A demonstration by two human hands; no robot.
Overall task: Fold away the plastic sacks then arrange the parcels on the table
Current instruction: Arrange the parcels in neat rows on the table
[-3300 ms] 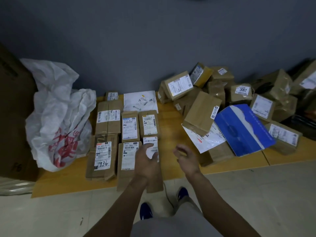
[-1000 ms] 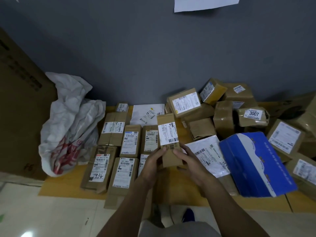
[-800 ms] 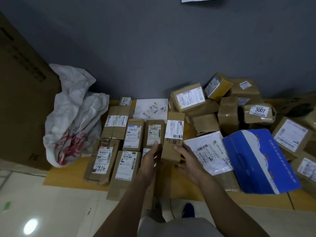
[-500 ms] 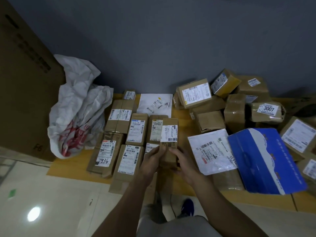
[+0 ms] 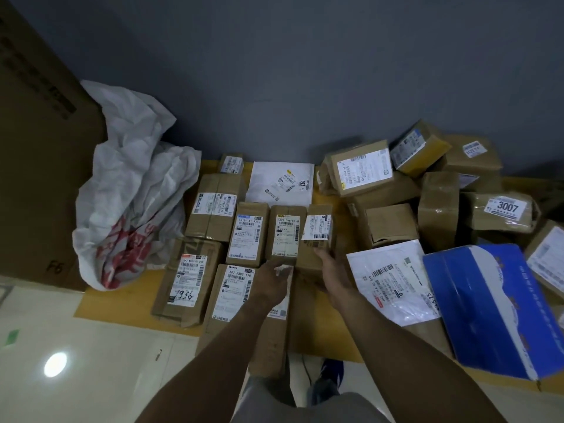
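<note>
at the bench's left end the sack sat crumpled against the big carton, bunched rather than folded, as it had been all through the last few seconds; by my reading that first step was not properly finished. right of it your rows of parcels lay flat with labels up, running from the back edge to the front edge.

your left hand hovered low over the front row, fingers loosely curled, holding nothing. a second before, both your hands had carried a small box in the air above the rows; by this moment it was down at the right end of the middle row, touching its neighbour. your right hand was on its near end, fingers half open; i could not tell whether you were still gripping it or only nudging it straight.

so the grid had gained one parcel. at the bench's right end the heap was still jumbled, with a white mailer and a blue box in front, so most of the arranging remained.
</note>
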